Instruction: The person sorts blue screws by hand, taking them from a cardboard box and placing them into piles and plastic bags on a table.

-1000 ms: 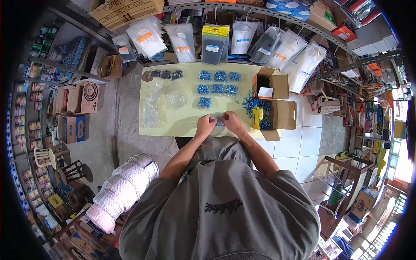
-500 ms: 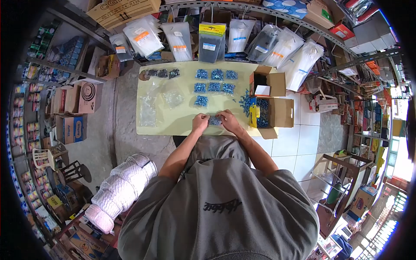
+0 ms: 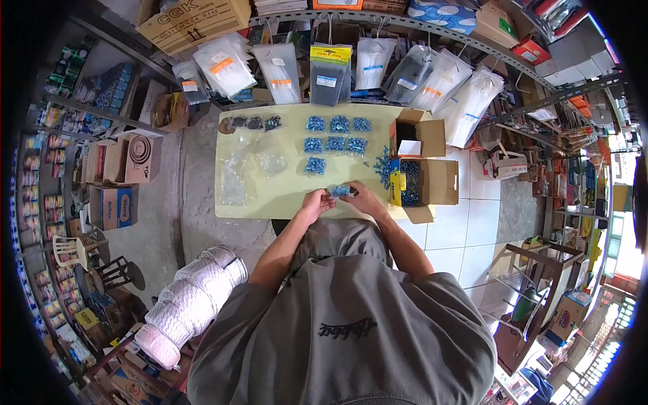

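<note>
Packet of blue pieces point(image 3: 339, 191) now showing more plainly between left hand point(image 3: 316, 202) and right hand point(image 3: 364, 198), fingers of both gripping it, over near side of table point(image 3: 273, 197), near seven similar packets point(image 3: 335, 143), so apparently filled, though unclear whether sealed.

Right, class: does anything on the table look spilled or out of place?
Yes: loose blue pieces lie strewn on the table beside the open box, perhaps spilled, whereas the other blue pieces are bagged or boxed.
</note>
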The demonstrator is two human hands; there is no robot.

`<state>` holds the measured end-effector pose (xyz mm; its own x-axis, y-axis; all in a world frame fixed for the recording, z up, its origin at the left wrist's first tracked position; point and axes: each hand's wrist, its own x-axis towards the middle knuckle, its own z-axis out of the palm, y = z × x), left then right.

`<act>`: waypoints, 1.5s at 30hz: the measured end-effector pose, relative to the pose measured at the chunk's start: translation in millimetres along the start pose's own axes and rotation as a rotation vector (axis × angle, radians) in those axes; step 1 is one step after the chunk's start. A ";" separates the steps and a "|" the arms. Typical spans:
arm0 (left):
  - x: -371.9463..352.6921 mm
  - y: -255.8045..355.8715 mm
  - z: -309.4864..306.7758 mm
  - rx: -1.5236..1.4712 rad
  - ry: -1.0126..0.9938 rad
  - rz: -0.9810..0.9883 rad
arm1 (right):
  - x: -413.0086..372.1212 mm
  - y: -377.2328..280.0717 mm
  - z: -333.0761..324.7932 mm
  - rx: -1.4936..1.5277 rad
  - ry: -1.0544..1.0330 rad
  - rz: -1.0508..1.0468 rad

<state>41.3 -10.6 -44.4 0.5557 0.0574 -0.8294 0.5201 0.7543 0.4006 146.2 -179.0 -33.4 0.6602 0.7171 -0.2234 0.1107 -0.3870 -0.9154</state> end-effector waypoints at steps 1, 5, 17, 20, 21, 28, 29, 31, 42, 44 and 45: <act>-0.7 2.2 0.2 -0.025 -0.022 0.013 | 2.2 8.3 2.2 0.037 0.018 0.026; -3.7 11.2 4.4 0.184 -0.119 0.101 | 10.9 14.2 9.1 0.067 0.163 -0.007; 3.8 8.8 7.9 0.181 0.014 0.228 | 59.3 15.6 25.2 0.687 0.250 0.366; -7.4 12.5 2.9 0.111 -0.055 0.209 | 54.3 11.4 24.6 0.998 0.383 0.361; -10.3 12.8 4.0 0.110 -0.053 0.207 | 54.3 15.7 22.9 0.976 0.328 0.380; -12.9 19.1 -3.1 0.099 -0.022 0.243 | 48.5 29.8 19.4 1.011 0.357 0.440; -12.8 21.4 -3.9 0.110 -0.016 0.250 | 50.4 38.1 20.7 1.036 0.372 0.439; -13.0 26.2 -7.0 0.119 -0.005 0.260 | 52.5 29.4 23.6 1.055 0.398 0.431; 22.6 55.8 -84.3 0.577 0.850 0.758 | 40.0 -4.8 1.2 0.375 0.168 0.416; 3.2 85.0 -98.2 0.856 1.080 0.926 | 25.2 -5.0 -2.5 0.376 0.190 0.448; -3.1 96.8 -107.7 0.990 1.180 1.042 | 17.2 -1.9 -4.7 0.376 0.186 0.446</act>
<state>20.0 132.7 -45.0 0.4031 0.8842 0.2359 0.6911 -0.4631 0.5549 160.7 -168.7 -33.9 0.7045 0.4069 -0.5814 -0.4538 -0.3716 -0.8099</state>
